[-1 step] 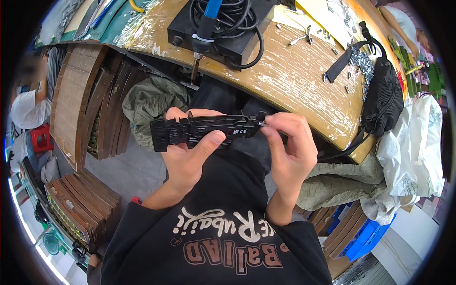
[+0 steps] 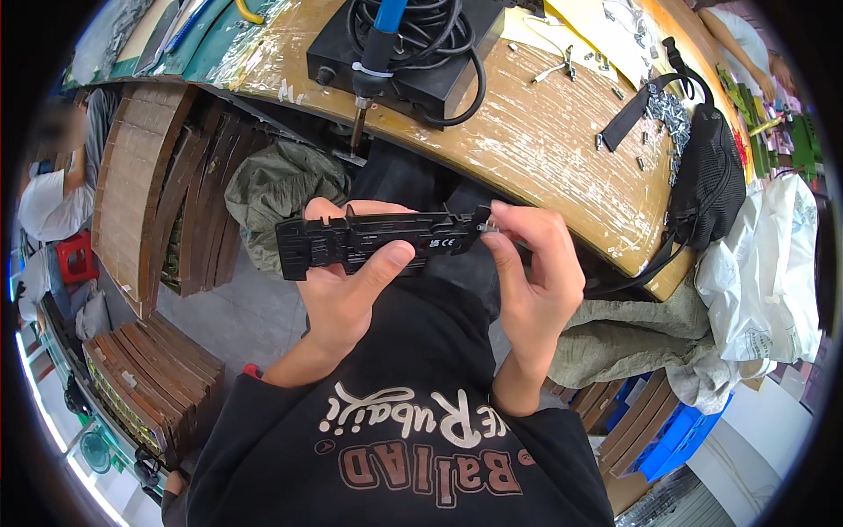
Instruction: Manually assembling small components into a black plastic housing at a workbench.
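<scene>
A long black plastic housing [image 2: 378, 241] with small white print lies across my lap, level and held above my black shirt. My left hand [image 2: 347, 294] is closed round its left half, thumb on the near face and fingers behind. At the housing's right end, my right hand [image 2: 540, 263] pinches a small silvery metal piece [image 2: 485, 227] between thumb and forefinger. The piece touches or nearly touches the end of the housing; which of the two I cannot tell. Parts of the left fingers are hidden behind the housing.
On the worn wooden table [image 2: 544, 140], a soldering iron [image 2: 362, 110] leans past the edge beside a black box [image 2: 329, 57] with coiled cable. Small metal parts [image 2: 667, 119] lie near a black bag [image 2: 709, 176]. Stacked brown trays [image 2: 145, 176], a green sack [image 2: 285, 189] and a white bag [image 2: 760, 272] surround me.
My right fingertips have shifted slightly, and more of the small metal piece shows between them. The housing and left hand stay nearly where they were.
</scene>
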### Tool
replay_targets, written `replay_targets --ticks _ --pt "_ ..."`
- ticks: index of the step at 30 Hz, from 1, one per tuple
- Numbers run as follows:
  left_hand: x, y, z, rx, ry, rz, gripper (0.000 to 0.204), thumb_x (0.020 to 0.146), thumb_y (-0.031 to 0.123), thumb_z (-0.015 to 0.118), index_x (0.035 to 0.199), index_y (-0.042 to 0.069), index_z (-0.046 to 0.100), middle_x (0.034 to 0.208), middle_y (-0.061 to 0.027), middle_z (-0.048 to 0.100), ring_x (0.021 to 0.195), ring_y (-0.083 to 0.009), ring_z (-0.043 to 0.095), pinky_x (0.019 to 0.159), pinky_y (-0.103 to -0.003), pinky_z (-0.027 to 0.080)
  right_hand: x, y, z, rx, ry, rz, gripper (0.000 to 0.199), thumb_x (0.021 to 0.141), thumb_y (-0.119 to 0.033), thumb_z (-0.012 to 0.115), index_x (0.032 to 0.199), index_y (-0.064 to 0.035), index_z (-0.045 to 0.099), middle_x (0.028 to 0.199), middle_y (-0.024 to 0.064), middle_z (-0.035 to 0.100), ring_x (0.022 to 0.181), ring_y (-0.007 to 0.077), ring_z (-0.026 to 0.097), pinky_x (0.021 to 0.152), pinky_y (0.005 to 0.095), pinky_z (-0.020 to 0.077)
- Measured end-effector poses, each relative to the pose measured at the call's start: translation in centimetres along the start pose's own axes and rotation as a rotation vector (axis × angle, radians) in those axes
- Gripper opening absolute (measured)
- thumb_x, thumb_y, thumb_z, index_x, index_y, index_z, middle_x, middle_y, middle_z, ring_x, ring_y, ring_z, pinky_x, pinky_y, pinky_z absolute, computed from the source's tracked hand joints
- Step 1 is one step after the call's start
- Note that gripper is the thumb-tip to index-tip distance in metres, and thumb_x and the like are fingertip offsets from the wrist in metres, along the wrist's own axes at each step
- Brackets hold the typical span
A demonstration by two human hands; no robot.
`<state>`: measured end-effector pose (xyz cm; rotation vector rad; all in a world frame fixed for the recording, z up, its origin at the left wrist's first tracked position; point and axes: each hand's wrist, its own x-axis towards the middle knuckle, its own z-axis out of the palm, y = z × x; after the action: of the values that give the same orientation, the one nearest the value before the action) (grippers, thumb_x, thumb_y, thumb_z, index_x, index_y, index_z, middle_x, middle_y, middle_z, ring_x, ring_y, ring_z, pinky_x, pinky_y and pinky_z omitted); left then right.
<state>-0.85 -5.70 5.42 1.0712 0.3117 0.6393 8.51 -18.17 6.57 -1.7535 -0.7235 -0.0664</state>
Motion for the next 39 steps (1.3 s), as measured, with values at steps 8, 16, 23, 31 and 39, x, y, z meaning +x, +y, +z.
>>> replay_targets --ticks 8,16,23,31,39 --pt "0.0 0.0 0.3 -0.035 0.081 -0.035 0.028 0.075 -0.004 0.062 0.085 0.005 0.036 0.095 -0.0152 0.058 0.082 -0.0138 0.058 0.075 -0.025 0.046 -0.6 0.9 0.1 0.062 0.101 0.008 0.020 0.072 0.011 0.060 0.090 0.0041 0.060 0.088 0.0130 0.059 0.075 0.0179 0.058 0.063 0.0241 0.0461" --pt "-0.7 0.2 1.3 -0.141 0.071 -0.004 0.033 0.075 -0.003 0.061 0.087 0.005 0.031 0.097 -0.0177 0.055 0.083 -0.0173 0.057 0.076 -0.028 0.047 -0.7 0.0 0.1 0.588 0.076 0.146 0.020 0.072 0.009 0.060 0.091 0.0043 0.058 0.098 0.0149 0.056 0.096 0.0202 0.052 0.083 0.0297 0.0418" --pt "-1.0 0.1 1.7 -0.212 0.059 0.032 0.035 0.074 -0.004 0.061 0.089 0.005 0.030 0.098 -0.0182 0.054 0.083 -0.0181 0.057 0.077 -0.029 0.048 -1.3 0.3 0.9 0.633 0.188 0.135 0.017 0.072 0.012 0.060 0.087 0.0042 0.059 0.093 0.0129 0.054 0.086 0.0181 0.054 0.076 0.0265 0.0438" --pt "-0.9 0.0 1.2 -0.098 0.029 0.091 0.035 0.075 -0.003 0.062 0.088 0.005 0.030 0.097 -0.0185 0.055 0.081 -0.0179 0.058 0.075 -0.028 0.049 -1.1 0.0 0.7 0.453 0.142 0.107 0.012 0.076 0.007 0.060 0.087 0.0036 0.055 0.089 0.0122 0.054 0.082 0.0171 0.052 0.074 0.0260 0.0432" --pt "-0.8 -0.3 0.6 0.017 -0.042 0.214 0.037 0.075 0.003 0.066 0.085 0.005 0.031 0.095 -0.0213 0.055 0.078 -0.0182 0.059 0.070 -0.027 0.051 -1.0 -0.4 0.1 0.364 0.069 0.138 0.011 0.077 0.006 0.059 0.087 0.0037 0.054 0.088 0.0114 0.055 0.081 0.0163 0.052 0.074 0.0255 0.0424"
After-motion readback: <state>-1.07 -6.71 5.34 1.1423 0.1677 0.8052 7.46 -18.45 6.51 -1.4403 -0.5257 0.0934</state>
